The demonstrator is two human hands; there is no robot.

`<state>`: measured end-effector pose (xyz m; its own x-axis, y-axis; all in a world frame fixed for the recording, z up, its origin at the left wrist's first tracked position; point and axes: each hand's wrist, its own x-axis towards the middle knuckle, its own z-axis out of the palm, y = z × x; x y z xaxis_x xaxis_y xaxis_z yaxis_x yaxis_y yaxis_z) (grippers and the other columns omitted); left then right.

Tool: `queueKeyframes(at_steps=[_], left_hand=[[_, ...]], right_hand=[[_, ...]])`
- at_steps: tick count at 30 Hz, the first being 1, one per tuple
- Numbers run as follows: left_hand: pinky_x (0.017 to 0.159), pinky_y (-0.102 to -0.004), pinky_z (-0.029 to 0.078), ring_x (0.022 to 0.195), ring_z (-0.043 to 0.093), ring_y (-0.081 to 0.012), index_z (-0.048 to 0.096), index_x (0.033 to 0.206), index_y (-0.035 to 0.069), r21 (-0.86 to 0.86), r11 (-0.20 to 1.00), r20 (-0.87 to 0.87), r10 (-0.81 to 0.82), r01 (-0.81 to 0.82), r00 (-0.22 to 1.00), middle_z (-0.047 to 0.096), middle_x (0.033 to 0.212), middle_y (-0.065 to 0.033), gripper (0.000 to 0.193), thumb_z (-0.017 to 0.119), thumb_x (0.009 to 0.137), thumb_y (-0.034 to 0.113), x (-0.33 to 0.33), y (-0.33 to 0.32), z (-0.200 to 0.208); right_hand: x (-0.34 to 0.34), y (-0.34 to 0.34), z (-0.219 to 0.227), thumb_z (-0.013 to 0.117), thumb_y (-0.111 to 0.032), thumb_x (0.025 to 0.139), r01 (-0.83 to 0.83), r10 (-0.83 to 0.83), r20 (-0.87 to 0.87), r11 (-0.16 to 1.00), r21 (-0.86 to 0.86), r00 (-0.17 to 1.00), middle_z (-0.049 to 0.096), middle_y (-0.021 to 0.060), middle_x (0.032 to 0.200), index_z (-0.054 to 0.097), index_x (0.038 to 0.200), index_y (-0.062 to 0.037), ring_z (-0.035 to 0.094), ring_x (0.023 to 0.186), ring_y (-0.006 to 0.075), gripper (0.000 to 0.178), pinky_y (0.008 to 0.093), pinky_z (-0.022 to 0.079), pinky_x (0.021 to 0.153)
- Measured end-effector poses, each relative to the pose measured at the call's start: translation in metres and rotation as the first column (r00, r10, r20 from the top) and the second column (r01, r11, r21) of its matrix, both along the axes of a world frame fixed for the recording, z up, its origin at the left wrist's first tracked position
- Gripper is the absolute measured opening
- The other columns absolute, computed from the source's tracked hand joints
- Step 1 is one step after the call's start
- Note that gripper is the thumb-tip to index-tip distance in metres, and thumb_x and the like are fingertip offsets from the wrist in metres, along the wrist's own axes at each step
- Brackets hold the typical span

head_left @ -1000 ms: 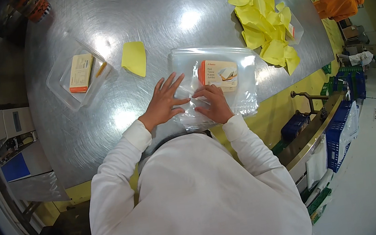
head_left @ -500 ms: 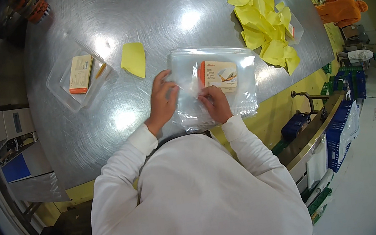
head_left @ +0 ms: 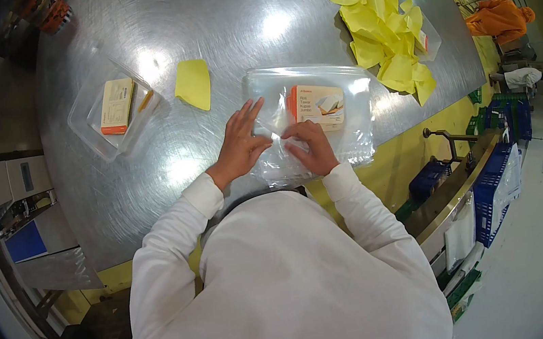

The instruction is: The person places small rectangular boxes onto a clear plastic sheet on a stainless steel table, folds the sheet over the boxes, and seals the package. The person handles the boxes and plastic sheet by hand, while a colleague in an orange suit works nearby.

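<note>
A stack of clear plastic bags with a cream and orange printed label lies flat in front of me. My left hand is over the left edge of the stack, fingers spread and thumb reaching toward its middle. Just below the label, my right hand rests on the plastic, its fingers bent. A gap shows between its thumb and forefinger. Both hands' fingertips come near each other over the film; whether either touches a loose edge of it is too small to tell.
On the metal table, a clear plastic tub with a stack of printed cards stands left. A yellow sheet lies nearby. Crumpled yellow paper is heaped at far right. Blue crates stand beyond the table's right edge.
My left hand has shifted slightly right over the bags, its fingers pointing farther right. My right hand's thumb and forefinger have parted a little. The bags have barely moved.
</note>
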<state>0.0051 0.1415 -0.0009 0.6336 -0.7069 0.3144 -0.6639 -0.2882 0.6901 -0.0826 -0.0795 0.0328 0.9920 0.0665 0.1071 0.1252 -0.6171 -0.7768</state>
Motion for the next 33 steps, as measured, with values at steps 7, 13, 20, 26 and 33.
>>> queueKeyframes(at_steps=[7, 13, 20, 26, 33], left_hand=[[0.114, -0.0499, 0.03, 0.142, 0.039, -0.0387, 0.072, 0.102, 0.01, -0.298, 0.881, -0.442, 0.213, -0.367, 0.871, 0.043, 0.154, -0.0168, 0.019, 0.076, 0.085, 0.018, -0.002, -0.005, -0.008], [0.117, -0.0631, 0.017, 0.152, 0.016, -0.0406, 0.067, 0.13, 0.028, 0.234, 0.969, 0.091, 0.066, -0.085, 0.994, 0.021, 0.164, -0.0186, 0.041, 0.072, 0.089, 0.026, -0.024, 0.009, 0.007], [0.119, -0.0645, 0.01, 0.155, 0.01, -0.037, 0.076, 0.114, 0.027, 0.208, 0.977, 0.079, 0.02, -0.036, 0.997, 0.016, 0.168, -0.0126, 0.026, 0.074, 0.087, 0.029, -0.014, 0.001, -0.007], [0.119, -0.056, 0.019, 0.152, 0.022, -0.0388, 0.076, 0.103, 0.014, -0.047, 0.998, -0.06, 0.037, -0.04, 0.997, 0.027, 0.164, -0.0156, 0.016, 0.073, 0.089, 0.02, 0.004, -0.011, 0.008], [0.119, -0.0577, 0.019, 0.152, 0.021, -0.0379, 0.074, 0.116, 0.019, 0.068, 0.993, -0.038, 0.104, -0.101, 0.994, 0.025, 0.165, -0.0144, 0.029, 0.074, 0.088, 0.026, -0.021, 0.004, 0.0]], right_hand=[[-0.007, -0.002, -0.015, 0.073, -0.002, 0.084, 0.053, -0.053, 0.003, 0.992, -0.112, 0.999, 0.064, 0.0112, 0.103, 0.062, 0.104, -0.0065, 0.059, 0.101, 0.0324, 0.024, 0.0406, 0.045, 0.086], [-0.011, -0.003, -0.051, 0.067, 0.0, 0.091, 0.293, -0.286, -0.064, 0.925, 0.24, 0.956, 0.063, 0.0172, 0.103, 0.057, 0.11, -0.0017, 0.062, 0.1, 0.037, 0.021, 0.043, 0.052, 0.078], [-0.001, -0.023, -0.037, 0.07, 0.002, 0.085, -0.103, 0.106, 0.043, 0.993, -0.06, 0.993, 0.065, 0.0101, 0.107, 0.06, 0.111, -0.0087, 0.062, 0.099, 0.0304, 0.03, 0.0397, 0.046, 0.088], [0.001, 0.002, 0.017, 0.073, 0.002, 0.08, -0.071, 0.07, -0.019, 0.992, -0.104, 0.997, 0.066, 0.0085, 0.11, 0.063, 0.114, -0.0092, 0.057, 0.107, 0.0291, 0.037, 0.0385, 0.044, 0.091], [-0.01, 0.001, -0.031, 0.063, -0.001, 0.094, 0.279, -0.26, -0.103, 0.927, 0.25, 0.96, 0.061, 0.0152, 0.114, 0.054, 0.127, -0.0081, 0.061, 0.101, 0.0318, 0.035, 0.0418, 0.049, 0.088]])
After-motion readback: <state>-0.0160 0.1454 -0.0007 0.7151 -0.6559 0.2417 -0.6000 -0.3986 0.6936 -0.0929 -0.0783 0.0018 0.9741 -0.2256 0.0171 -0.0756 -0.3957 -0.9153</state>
